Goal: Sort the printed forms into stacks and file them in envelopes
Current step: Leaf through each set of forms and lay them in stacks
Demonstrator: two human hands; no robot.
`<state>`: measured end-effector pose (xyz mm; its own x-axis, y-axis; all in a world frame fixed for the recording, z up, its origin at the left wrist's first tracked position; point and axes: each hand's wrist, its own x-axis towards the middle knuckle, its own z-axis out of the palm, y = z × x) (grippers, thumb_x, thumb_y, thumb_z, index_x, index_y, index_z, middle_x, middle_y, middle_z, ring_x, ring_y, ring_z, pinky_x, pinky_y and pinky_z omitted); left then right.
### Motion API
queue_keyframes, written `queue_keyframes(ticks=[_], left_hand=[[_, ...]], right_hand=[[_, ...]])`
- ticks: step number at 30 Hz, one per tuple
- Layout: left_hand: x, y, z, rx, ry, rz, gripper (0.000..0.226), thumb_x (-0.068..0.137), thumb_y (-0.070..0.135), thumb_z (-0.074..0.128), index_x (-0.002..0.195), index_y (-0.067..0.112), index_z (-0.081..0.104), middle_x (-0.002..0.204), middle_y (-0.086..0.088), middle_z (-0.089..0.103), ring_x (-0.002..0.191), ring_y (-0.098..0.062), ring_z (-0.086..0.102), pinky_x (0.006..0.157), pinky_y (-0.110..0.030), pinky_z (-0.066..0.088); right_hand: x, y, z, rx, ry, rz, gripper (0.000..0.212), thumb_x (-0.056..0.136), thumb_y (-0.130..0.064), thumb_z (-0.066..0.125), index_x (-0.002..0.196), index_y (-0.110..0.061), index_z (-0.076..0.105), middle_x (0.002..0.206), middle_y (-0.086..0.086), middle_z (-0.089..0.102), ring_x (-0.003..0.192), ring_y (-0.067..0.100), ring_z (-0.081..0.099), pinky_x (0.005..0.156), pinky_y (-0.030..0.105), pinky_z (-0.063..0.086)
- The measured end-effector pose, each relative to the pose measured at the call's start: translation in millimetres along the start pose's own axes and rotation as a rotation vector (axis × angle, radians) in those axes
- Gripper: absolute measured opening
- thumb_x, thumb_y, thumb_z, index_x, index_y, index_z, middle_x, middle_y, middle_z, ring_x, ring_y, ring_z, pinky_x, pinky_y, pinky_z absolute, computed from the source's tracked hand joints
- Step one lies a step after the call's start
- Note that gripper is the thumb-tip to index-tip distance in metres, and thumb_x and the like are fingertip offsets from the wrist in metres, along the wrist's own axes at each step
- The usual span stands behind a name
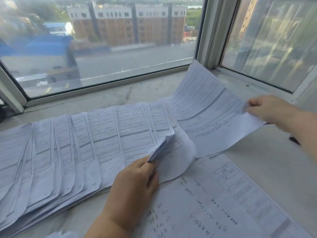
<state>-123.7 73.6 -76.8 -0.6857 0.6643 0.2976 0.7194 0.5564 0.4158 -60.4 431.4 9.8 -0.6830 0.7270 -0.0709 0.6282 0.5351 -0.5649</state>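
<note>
Several printed forms lie fanned out in an overlapping row across a pale stone windowsill. My left hand pinches the curled lower corners of a few sheets at the fan's right end. My right hand pinches the right edge of one form and holds it lifted and tilted above the sill. A larger sheet with handwriting and a printed table lies flat at the near right, partly under my left hand.
Window glass and white frames rise close behind the sill on the far side and the right. A small dark object lies on the sill below my right forearm. Bare sill shows at the right.
</note>
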Motion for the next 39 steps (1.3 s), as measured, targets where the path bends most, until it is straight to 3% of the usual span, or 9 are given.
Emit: queue_keyframes(ticks=[5, 8, 11, 17, 21, 26, 31, 36, 39], left_hand=[[0, 1, -2, -0.204, 0.256, -0.184, 0.032, 0.082, 0.039, 0.058, 0.105, 0.021, 0.071, 0.103, 0.013, 0.067, 0.092, -0.006, 0.055, 0.081, -0.009, 0.036], [-3, 3, -6, -0.251, 0.179, -0.189, 0.065, 0.076, 0.063, 0.059, 0.124, 0.020, 0.062, 0.120, 0.018, 0.053, 0.108, 0.007, 0.047, 0.092, 0.004, 0.024], [-2, 1, -5, -0.183, 0.062, -0.125, 0.071, 0.072, 0.050, 0.075, 0.131, 0.015, 0.056, 0.128, 0.015, 0.050, 0.120, -0.002, 0.044, 0.098, 0.005, 0.015], [-3, -8, -2, -0.041, 0.066, -0.086, 0.061, 0.065, 0.003, 0.078, 0.124, 0.009, 0.062, 0.126, 0.000, 0.061, 0.115, -0.022, 0.058, 0.098, -0.021, 0.033], [1, -8, 1, 0.021, 0.069, -0.023, 0.050, 0.073, 0.013, 0.079, 0.119, 0.005, 0.064, 0.123, -0.005, 0.063, 0.112, -0.029, 0.060, 0.098, -0.037, 0.045], [7, -8, 6, 0.147, -0.124, -0.062, 0.074, 0.087, 0.070, 0.017, 0.142, 0.025, 0.039, 0.156, 0.014, 0.017, 0.145, -0.006, 0.007, 0.118, -0.025, -0.005], [3, -6, 6, 0.084, -0.062, -0.117, 0.091, 0.076, 0.071, -0.006, 0.148, 0.026, 0.026, 0.147, 0.028, -0.003, 0.137, 0.013, -0.011, 0.112, -0.018, -0.015], [3, -3, 4, -0.066, -0.041, -0.162, 0.068, 0.083, 0.073, 0.006, 0.138, 0.036, -0.009, 0.130, 0.041, -0.029, 0.116, 0.029, -0.031, 0.105, -0.006, -0.015], [2, -5, 4, -0.091, -0.017, -0.165, 0.060, 0.088, 0.068, 0.009, 0.135, 0.037, -0.012, 0.132, 0.039, -0.031, 0.118, 0.028, -0.031, 0.103, -0.005, -0.017]], right_hand=[[-20, -35, 59, 0.263, -0.221, 0.049, 0.028, 0.090, 0.007, 0.045, 0.076, -0.011, 0.061, 0.073, 0.007, 0.055, 0.061, 0.017, 0.052, 0.049, 0.023, 0.044], [-30, -56, 92, 0.378, -0.342, 0.058, 0.027, 0.092, 0.006, 0.044, 0.083, -0.010, 0.064, 0.078, 0.008, 0.061, 0.062, 0.017, 0.058, 0.046, 0.022, 0.049], [-38, -72, 117, 0.366, -0.434, -0.006, 0.020, 0.094, 0.001, 0.049, 0.094, -0.007, 0.067, 0.083, 0.010, 0.064, 0.065, 0.019, 0.059, 0.049, 0.023, 0.048], [-32, -69, 103, 0.372, -0.443, -0.022, 0.026, 0.093, 0.004, 0.046, 0.083, -0.011, 0.065, 0.075, 0.005, 0.061, 0.058, 0.012, 0.057, 0.044, 0.017, 0.048], [-26, -59, 85, 0.381, -0.523, 0.011, 0.023, 0.096, 0.002, 0.048, 0.091, -0.010, 0.068, 0.080, 0.004, 0.066, 0.057, 0.008, 0.062, 0.050, 0.019, 0.051], [-38, -62, 104, 0.469, -0.590, 0.123, 0.014, 0.096, -0.013, 0.057, 0.101, -0.008, 0.069, 0.097, 0.009, 0.071, 0.075, 0.018, 0.068, 0.065, 0.029, 0.057], [-44, -81, 122, 0.517, -0.666, 0.314, 0.042, 0.079, -0.021, 0.077, 0.116, -0.005, 0.066, 0.121, 0.018, 0.066, 0.113, 0.035, 0.062, 0.102, 0.050, 0.047], [-47, -82, 129, 0.490, -0.467, 0.258, 0.016, 0.082, 0.008, 0.066, 0.092, -0.004, 0.066, 0.102, 0.020, 0.069, 0.096, 0.035, 0.067, 0.090, 0.047, 0.055], [-45, -58, 109, 0.577, -0.368, 0.290, 0.016, 0.084, 0.011, 0.062, 0.097, 0.001, 0.064, 0.097, 0.020, 0.068, 0.082, 0.032, 0.067, 0.065, 0.040, 0.057]])
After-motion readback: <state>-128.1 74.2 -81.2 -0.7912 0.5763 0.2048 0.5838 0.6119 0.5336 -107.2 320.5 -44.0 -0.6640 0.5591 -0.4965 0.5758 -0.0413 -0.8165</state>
